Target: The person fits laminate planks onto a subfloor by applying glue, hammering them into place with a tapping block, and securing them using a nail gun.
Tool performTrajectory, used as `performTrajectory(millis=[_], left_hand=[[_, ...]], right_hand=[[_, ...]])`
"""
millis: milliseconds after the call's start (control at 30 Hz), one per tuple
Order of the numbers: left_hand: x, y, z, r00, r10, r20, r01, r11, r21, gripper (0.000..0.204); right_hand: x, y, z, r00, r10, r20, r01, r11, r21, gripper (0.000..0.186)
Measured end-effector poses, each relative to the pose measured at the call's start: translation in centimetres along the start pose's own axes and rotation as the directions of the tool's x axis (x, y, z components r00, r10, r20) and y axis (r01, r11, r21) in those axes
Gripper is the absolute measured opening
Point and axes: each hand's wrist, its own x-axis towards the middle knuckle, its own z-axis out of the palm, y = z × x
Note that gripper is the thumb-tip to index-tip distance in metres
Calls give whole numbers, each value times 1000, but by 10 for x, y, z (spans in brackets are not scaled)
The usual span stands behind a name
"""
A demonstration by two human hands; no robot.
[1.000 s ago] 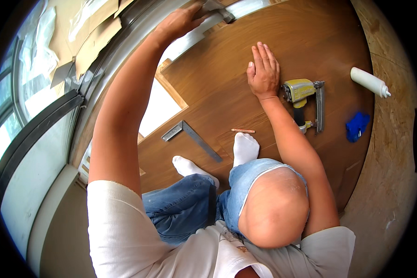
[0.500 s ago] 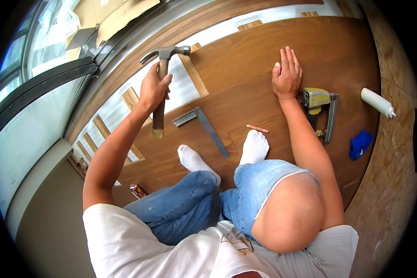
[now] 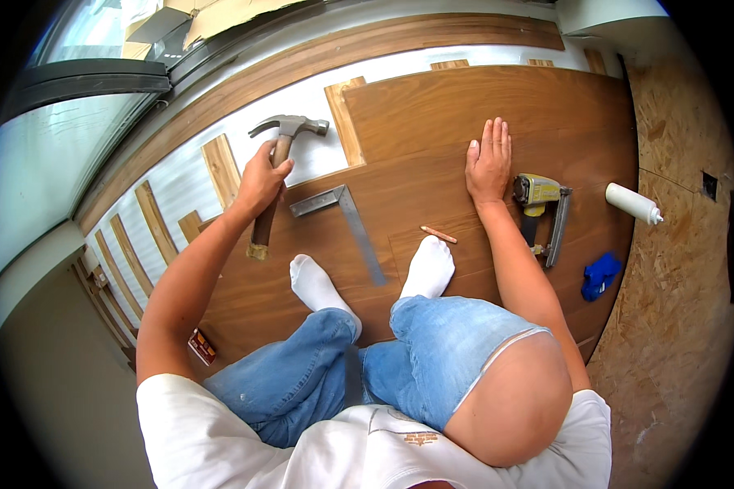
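Near the floor's left edge, the hammer (image 3: 273, 175) was held by its wooden handle in the left hand (image 3: 261, 179), fingers wrapped tight about the upper shaft, its steel head pointing toward the white underlay (image 3: 179, 183) and the loose plank offcuts (image 3: 220, 167) there. The right hand (image 3: 489, 163) lay open and flat on the laid boards (image 3: 432, 114), palm down, fingers together, holding nothing. Between the two hands rested a steel square (image 3: 347, 216); a pencil (image 3: 438, 235) lay just ahead of the right sock (image 3: 430, 265). Beside the right wrist stood a nailer (image 3: 538, 208), and toward the floor's right edge lay a blue cloth (image 3: 599, 275) and a white bottle (image 3: 632, 204) on the bare subfloor (image 3: 677, 310).

Risks, as I judged them: the grip sat high on the handle, so a swing could glance off and dent the finished face or chip a plank edge. The square lay close enough to be struck. Socked feet near the hammer were unprotected, and the flat right hand stood within reach of a stray blow.
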Motion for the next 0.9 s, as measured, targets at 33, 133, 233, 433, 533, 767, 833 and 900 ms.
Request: performTrajectory(millis=[33,133,233,433,533,767,833,900], left_hand=[[6,-10,-7,1000,7,-8,-7,1000,4,54],[9,-30,-25,999,27,-39,-24,997,78,54],[14,-40,-40,997,59,-51,-49,984,174,53],[36,-54,-60,951,308,25,-221,620,753,38],[46,-66,-67,937,338,87,-264,524,810,33],[45,-58,-64,932,337,132,-293,490,821,30],[45,-54,-61,936,318,150,-299,493,817,30],[44,-56,-65,941,306,144,-282,477,832,29]], right_hand=[[-10,-7,-3,1000,-10,21,10,1000,9,55],[-41,-31,-21,995,-22,94,19,999,31,54],[-55,-43,-36,985,-16,170,-3,994,110,54],[-81,-76,-83,913,-205,351,33,898,438,33],[-84,-73,-83,911,-191,366,33,917,396,27],[-96,-43,-85,937,-70,342,-40,952,303,17],[-103,-33,-90,937,-2,349,-85,968,236,17],[-105,-29,-98,923,83,375,-162,969,186,19]])
